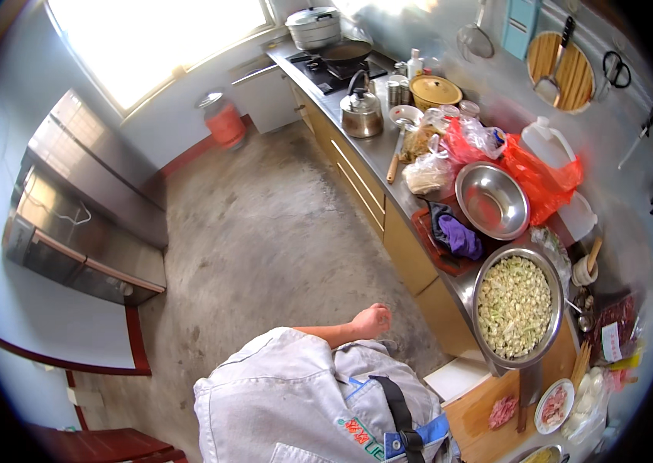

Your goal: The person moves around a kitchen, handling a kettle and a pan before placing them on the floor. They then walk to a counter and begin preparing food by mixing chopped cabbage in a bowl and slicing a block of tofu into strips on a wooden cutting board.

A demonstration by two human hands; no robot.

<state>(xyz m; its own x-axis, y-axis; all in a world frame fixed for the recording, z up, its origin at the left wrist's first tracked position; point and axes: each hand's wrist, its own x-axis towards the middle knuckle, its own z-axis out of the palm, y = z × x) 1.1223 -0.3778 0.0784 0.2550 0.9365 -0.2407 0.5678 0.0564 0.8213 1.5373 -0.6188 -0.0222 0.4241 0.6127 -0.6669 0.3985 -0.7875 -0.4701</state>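
Left hand (373, 320), bare, over the floor (265, 231), apart from the worktop (401, 193); fingers (383, 315) curled inward, contents and tightness impossible to tell. Right hand out of view, state of its fingers likewise. To the right, on the worktop: large steel bowl (510, 360) of chopped pale-green vegetable (515, 305). Nearer the body: wooden board (467, 410) with pink heap of minced meat (503, 413); near it, white plate (542, 422) of meat pieces. Beyond the large bowl: second steel bowl (492, 201); purple-and-dark cloth (459, 236) on red-brown tray (428, 243). Farther along: steel kettle (361, 117), yellowish lidded pot (434, 91), dark pan (346, 52) on black stove (315, 75). Across the floor: red cylinder (224, 123).
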